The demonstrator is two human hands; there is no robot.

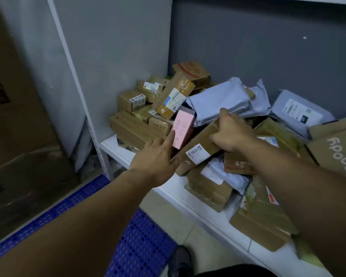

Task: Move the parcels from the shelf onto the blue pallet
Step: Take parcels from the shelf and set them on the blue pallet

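**Shelf stock: nearly all still to move**

Item in hand: flat brown parcel, white label, lying on the heap at the front of the shelf. Your right hand is curled round its upper edge. Your left hand is spread and holds nothing, its forefinger touching the pink box just beside the parcel.

Remaining on shelf: many brown cartons and grey mailing bags, piled to the back wall.

Blue pallet, below left: the part in view carries no parcels.

Judged progress: early; the bulk is left.

Parcel storeroom, shelf heaped with parcels
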